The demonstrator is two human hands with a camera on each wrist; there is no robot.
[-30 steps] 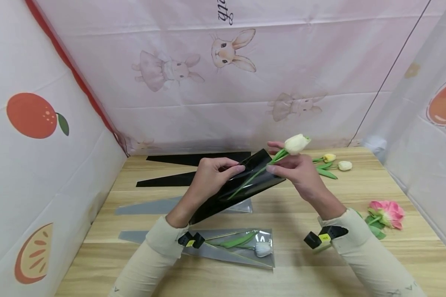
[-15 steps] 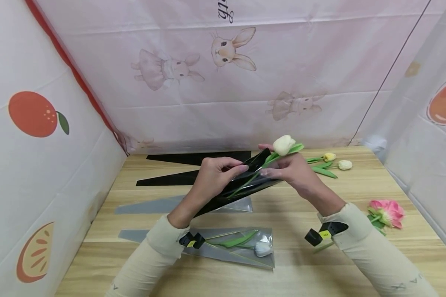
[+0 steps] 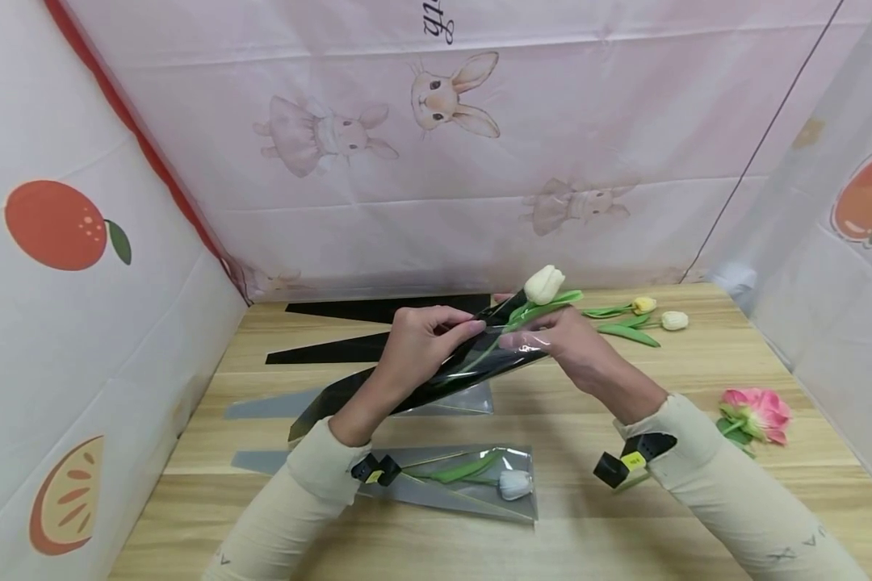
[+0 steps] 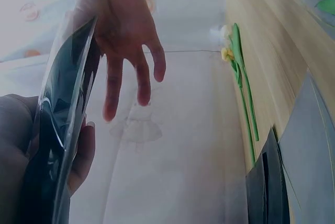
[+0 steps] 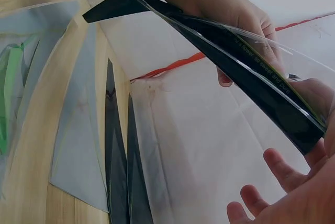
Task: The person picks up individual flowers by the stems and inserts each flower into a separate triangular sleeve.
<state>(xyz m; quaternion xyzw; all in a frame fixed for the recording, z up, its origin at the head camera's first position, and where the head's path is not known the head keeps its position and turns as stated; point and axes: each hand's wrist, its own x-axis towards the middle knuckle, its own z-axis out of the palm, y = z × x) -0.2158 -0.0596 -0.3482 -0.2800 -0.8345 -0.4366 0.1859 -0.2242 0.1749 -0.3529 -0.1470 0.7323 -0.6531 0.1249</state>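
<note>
A black flower sleeve [image 3: 327, 399] with a clear front is held slanted over the table. My left hand [image 3: 425, 343] pinches its upper edge near the mouth between thumb and fingers. A white tulip [image 3: 545, 284] has its stem under the clear film, while its bloom sticks out past the mouth. At that mouth, my right hand [image 3: 581, 347] holds the tulip, its thumb showing through the film. In the left wrist view, three fingers of the right hand [image 4: 128, 41] spread away from the sleeve [image 4: 52, 124]. Gold lettering runs along the sleeve [image 5: 230, 51] in the right wrist view.
Two black sleeves [image 3: 327, 349] lie at the back left. In front are a grey sleeve [image 3: 269, 403] and another grey sleeve [image 3: 378, 500] containing a pale tulip [image 3: 514, 485]. Yellow [image 3: 643, 306] and cream [image 3: 674, 322] tulips lie back right, a pink flower [image 3: 759, 415] nearer.
My right hand has moved left with the tulip, whose stem and leaves now sit deeper under the clear film. The sleeve's narrow end has come into view left of my left wrist.
</note>
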